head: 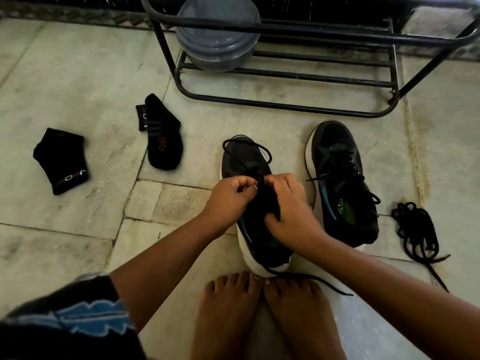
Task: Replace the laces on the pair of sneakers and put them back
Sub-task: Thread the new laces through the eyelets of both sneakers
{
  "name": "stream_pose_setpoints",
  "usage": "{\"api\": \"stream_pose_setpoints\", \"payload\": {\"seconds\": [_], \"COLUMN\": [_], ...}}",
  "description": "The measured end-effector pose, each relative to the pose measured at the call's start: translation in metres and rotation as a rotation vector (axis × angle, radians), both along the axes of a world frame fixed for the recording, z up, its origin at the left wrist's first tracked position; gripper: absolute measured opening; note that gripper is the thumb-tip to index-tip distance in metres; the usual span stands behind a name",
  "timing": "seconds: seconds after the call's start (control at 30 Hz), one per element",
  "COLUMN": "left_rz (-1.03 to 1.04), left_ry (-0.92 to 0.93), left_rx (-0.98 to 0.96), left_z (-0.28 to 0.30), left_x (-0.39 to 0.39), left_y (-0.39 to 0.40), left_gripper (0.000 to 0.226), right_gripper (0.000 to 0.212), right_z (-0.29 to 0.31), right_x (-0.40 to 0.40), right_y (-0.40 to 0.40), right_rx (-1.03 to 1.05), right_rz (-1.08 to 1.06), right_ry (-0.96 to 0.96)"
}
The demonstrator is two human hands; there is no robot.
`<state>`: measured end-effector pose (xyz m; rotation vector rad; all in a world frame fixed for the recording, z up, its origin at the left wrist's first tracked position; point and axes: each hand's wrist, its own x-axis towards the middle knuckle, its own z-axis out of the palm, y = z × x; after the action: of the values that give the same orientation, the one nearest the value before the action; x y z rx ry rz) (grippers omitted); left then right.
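Observation:
Two black sneakers with white soles stand on the stone floor. The left sneaker (240, 162) is in front of my bare feet, with a black lace (248, 148) looped over its toe and a loose end trailing past its heel. My left hand (230, 197) pinches that lace at the eyelets. My right hand (289, 206) grips the lace and the tongue area just beside it. The right sneaker (337, 178) stands apart to the right, laced loosely. A bundle of black laces (415, 229) lies on the floor at the far right.
A black metal shoe rack (285, 74) stands behind the sneakers, with a grey lidded plastic container (218, 35) on its lower shelf. Two black socks (162, 133) (62, 161) lie on the floor to the left. My bare feet (259, 315) touch the left sneaker's heel.

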<state>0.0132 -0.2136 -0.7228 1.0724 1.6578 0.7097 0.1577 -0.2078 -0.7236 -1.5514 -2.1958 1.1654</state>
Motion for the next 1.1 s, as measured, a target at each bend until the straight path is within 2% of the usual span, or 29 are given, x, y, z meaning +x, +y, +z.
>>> {"api": "stream_pose_setpoints", "payload": {"seconds": [0.17,0.23,0.47,0.63,0.7,0.73,0.77,0.8,0.83,0.87,0.9,0.93,0.97,1.03,1.07,1.1], "left_rz": [-0.006,0.004,0.166,-0.044,0.019,-0.048,-0.021,-0.018,0.012,-0.132,-0.244,-0.264,-0.293,-0.533,-0.603,-0.668], "left_ry": [0.096,0.018,-0.44,-0.41,-0.469,-0.416,-0.525,-0.487,-0.403,-0.225,-0.036,0.215,0.35,0.474,0.494,0.59], "left_rx": [0.116,0.124,0.012,0.074,0.086,0.171,0.195,0.249,0.211,0.106,-0.116,-0.281,-0.398,-0.315,-0.317,-0.316], "left_z": [0.008,0.015,0.052,0.071,0.08,0.082,0.082,0.085,0.071,0.052,0.026,-0.008,-0.037,-0.06,-0.051,-0.056], "left_x": [0.005,0.005,-0.004,-0.01,-0.011,-0.018,-0.021,-0.021,-0.022,-0.025,-0.018,-0.006,-0.001,0.012,0.011,0.02], "left_y": [-0.011,-0.014,-0.003,-0.006,0.001,0.008,0.004,0.002,-0.007,-0.038,-0.08,-0.11,-0.126,-0.149,-0.142,-0.155], "left_gripper": [0.013,0.014,0.017,0.024,0.027,0.028,0.028,0.027,0.025,0.023,0.024,0.028,0.031,0.032,0.033,0.033], "right_gripper": [0.069,0.07,0.075,0.074,0.072,0.071,0.07,0.07,0.07,0.069,0.069,0.069,0.069,0.07,0.071,0.071], "right_z": [0.002,0.004,0.001,0.0,-0.001,-0.001,-0.001,-0.001,-0.001,0.0,0.0,0.0,0.0,0.001,0.001,0.001], "right_x": [0.002,0.005,0.002,0.005,0.006,0.007,0.007,0.007,0.007,0.007,0.006,0.005,0.005,0.005,0.005,0.005], "right_y": [-0.013,-0.015,-0.012,-0.014,-0.015,-0.016,-0.016,-0.016,-0.015,-0.015,-0.015,-0.014,-0.014,-0.013,-0.013,-0.012], "right_rx": [0.062,0.096,0.083,0.079,0.101,0.111,0.114,0.11,0.102,0.094,0.088,0.085,0.08,0.067,0.064,0.068], "right_rz": [-0.036,-0.037,-0.055,-0.072,-0.072,-0.071,-0.072,-0.075,-0.077,-0.076,-0.074,-0.074,-0.076,-0.08,-0.08,-0.078], "right_ry": [-0.019,-0.029,-0.034,-0.02,-0.002,-0.005,-0.015,-0.028,-0.041,-0.051,-0.059,-0.064,-0.067,-0.072,-0.074,-0.077]}}
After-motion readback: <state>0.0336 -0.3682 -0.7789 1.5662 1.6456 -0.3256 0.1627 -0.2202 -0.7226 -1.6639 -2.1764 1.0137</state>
